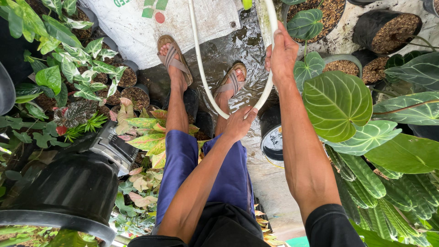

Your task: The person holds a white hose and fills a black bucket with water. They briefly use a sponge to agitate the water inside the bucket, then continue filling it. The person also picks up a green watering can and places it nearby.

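Probably a plant nursery: crowded potted plants (338, 105), wet paved ground (228, 50).

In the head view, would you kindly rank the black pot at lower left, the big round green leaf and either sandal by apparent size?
1. Black pot, though nearness to the camera inflates it.
2. Round green leaf.
3. Sandal; both sandals look alike.
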